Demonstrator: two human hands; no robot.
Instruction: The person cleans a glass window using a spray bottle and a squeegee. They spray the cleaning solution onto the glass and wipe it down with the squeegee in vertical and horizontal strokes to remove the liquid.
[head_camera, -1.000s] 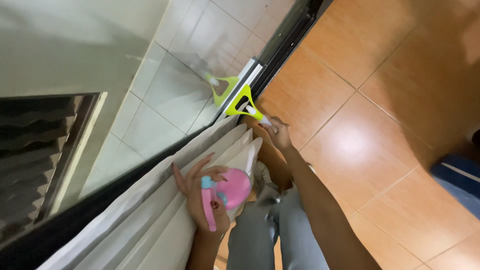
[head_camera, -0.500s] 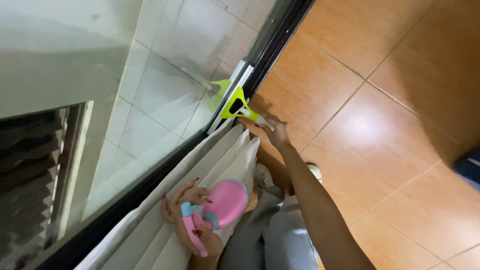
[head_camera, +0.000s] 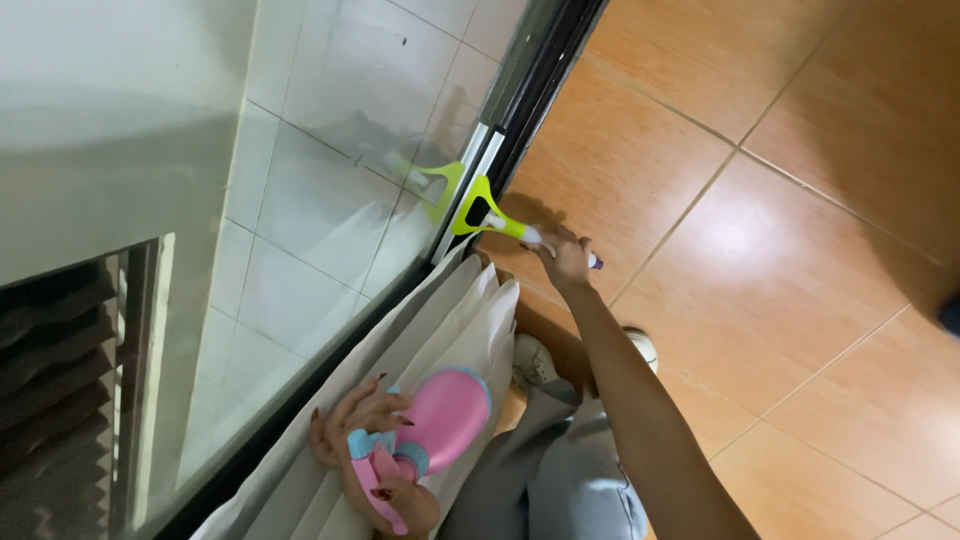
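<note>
My right hand (head_camera: 565, 262) grips the handle of a lime-green window squeegee (head_camera: 483, 213), arm stretched forward. The squeegee's blade rests against the glass pane (head_camera: 330, 190) low down, beside the black window frame (head_camera: 540, 90); its reflection shows in the glass. My left hand (head_camera: 365, 455) holds a pink spray bottle (head_camera: 430, 425) with a blue collar, close to my body, against a white curtain (head_camera: 420, 350).
Orange floor tiles (head_camera: 780, 250) fill the right side. My grey trousers (head_camera: 560, 470) and a light shoe (head_camera: 535, 362) show below. Behind the glass are pale wall tiles and a dark slatted vent (head_camera: 60, 400) at the left.
The right hand has slid the squeegee along the glass by the frame. The view has shifted, and the spray bottle and left hand sit lower in the picture.
</note>
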